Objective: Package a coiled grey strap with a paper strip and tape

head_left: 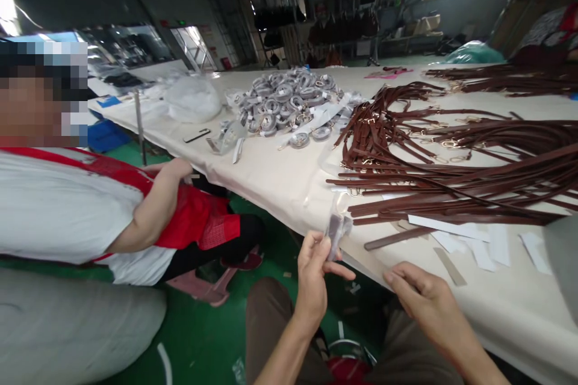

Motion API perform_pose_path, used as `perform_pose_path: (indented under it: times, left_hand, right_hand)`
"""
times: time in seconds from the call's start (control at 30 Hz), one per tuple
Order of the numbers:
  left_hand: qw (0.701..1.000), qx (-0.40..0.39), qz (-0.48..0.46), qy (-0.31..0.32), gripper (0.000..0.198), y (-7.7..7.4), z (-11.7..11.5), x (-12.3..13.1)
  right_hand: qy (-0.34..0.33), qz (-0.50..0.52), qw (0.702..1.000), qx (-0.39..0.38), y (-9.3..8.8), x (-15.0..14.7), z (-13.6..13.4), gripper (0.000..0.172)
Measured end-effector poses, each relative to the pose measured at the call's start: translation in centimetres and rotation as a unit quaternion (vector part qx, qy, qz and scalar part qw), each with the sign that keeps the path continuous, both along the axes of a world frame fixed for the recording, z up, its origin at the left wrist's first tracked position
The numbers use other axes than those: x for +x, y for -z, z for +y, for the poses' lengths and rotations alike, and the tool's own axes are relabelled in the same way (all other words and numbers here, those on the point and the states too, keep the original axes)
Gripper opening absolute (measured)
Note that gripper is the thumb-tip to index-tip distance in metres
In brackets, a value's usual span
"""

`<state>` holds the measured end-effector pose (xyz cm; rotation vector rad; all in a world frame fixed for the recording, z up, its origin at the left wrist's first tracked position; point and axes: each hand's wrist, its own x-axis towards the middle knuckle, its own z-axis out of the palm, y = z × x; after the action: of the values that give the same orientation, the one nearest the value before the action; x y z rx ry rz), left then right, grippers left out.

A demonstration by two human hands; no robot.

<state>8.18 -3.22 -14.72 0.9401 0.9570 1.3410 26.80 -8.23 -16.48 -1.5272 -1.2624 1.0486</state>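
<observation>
My left hand [316, 271] pinches a small clear plastic sleeve [338, 233] between thumb and fingers, just off the front edge of the long white table [280, 186]. My right hand [419, 298] hovers lower right of it, fingers loosely curled with nothing visible in them, near the table edge. A loose brown strap piece [397, 238] lies on the table just beyond both hands. Behind it spreads a large pile of brown leather straps [456, 162] with gold clasps.
A heap of grey coiled, wrapped straps [289, 102] and a clear plastic bag [192, 99] sit farther back. White paper strips [469, 240] lie right of my hands. A seated co-worker in a red apron [194, 216] is at the left. The floor [203, 337] is green.
</observation>
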Motion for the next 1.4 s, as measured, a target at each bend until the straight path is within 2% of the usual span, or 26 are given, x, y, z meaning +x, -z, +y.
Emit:
perform_pose_path:
  times: [0.1, 0.2, 0.27, 0.37, 0.43, 0.5, 0.57, 0.63, 0.7, 0.8, 1.07, 1.17, 1.2, 1.27, 1.33, 1.4]
  left_hand:
    - [0.998, 0.019, 0.054, 0.010, 0.026, -0.1, -0.3, 0.2]
    - [0.995, 0.023, 0.078, 0.053, 0.029, -0.2, -0.8, 0.7]
    - [0.990, 0.025, 0.089, 0.103, 0.030, -0.1, -1.1, 1.2]
    - [0.985, 0.032, 0.064, 0.154, 0.029, -0.2, -1.6, 1.9]
    - [0.986, 0.025, 0.024, 0.165, 0.033, -0.5, -1.6, 2.2]
    - [0.983, 0.010, -0.002, 0.182, 0.039, -0.9, -1.5, 2.3]
    - [0.977, 0.002, -0.005, 0.211, 0.043, -1.4, -1.2, 2.1]
    - [0.973, 0.001, 0.016, 0.230, 0.034, -1.8, -0.9, 1.9]
    - [0.973, 0.004, 0.044, 0.225, 0.029, -2.1, -0.7, 1.6]
    - [0.976, 0.008, 0.070, 0.204, 0.030, -2.4, -0.4, 1.3]
    - [0.972, -0.018, 0.065, 0.223, 0.032, -2.3, 0.1, 1.3]
    - [0.975, -0.017, 0.063, 0.212, 0.026, -2.4, 0.4, 0.9]
    - [0.976, -0.018, 0.062, 0.208, 0.025, -2.4, 0.4, 0.7]
    - [0.976, -0.022, 0.061, 0.206, 0.024, -2.6, 0.5, 0.5]
    - [0.975, -0.029, 0.064, 0.212, 0.024, -2.7, 0.5, 0.3]
    - [0.972, -0.038, 0.070, 0.223, 0.024, -2.8, 0.3, 0.2]
  right_hand:
    - [-0.002, 0.049, 0.999, -0.015, -0.3, -0.9, 0.9, 0.047]
    - [-0.017, 0.135, 0.991, -0.007, 0.0, -2.0, 1.8, 0.046]
    - [-0.027, 0.267, 0.963, -0.002, 0.3, -2.9, 2.4, 0.042]
    - [-0.039, 0.436, 0.899, -0.003, 0.7, -4.0, 2.9, 0.036]
    - [-0.042, 0.486, 0.873, -0.003, 0.6, -4.3, 2.8, 0.034]
    - [-0.034, 0.509, 0.860, 0.006, 0.5, -4.1, 2.7, 0.034]
    - [-0.027, 0.485, 0.874, 0.018, 0.3, -3.5, 2.5, 0.035]
    - [-0.030, 0.400, 0.916, 0.032, 0.2, -2.8, 2.4, 0.038]
    - [-0.044, 0.293, 0.954, 0.035, 0.0, -1.9, 2.3, 0.042]
    - [-0.067, 0.210, 0.975, 0.020, -0.3, -0.9, 2.1, 0.044]
    - [-0.046, 0.170, 0.984, 0.031, -1.0, -1.3, 1.9, 0.043]
    - [-0.036, 0.157, 0.985, 0.055, -0.7, -1.6, 1.1, 0.034]
    - [-0.032, 0.155, 0.985, 0.073, -0.4, -1.6, 0.7, 0.037]
    - [-0.034, 0.121, 0.983, 0.131, 0.0, -1.3, 0.2, 0.046]
    - [-0.053, 0.038, 0.971, 0.230, 0.0, -0.7, 0.1, 0.034]
    - [-0.082, -0.070, 0.932, 0.347, -0.6, 0.1, 0.4, 0.030]
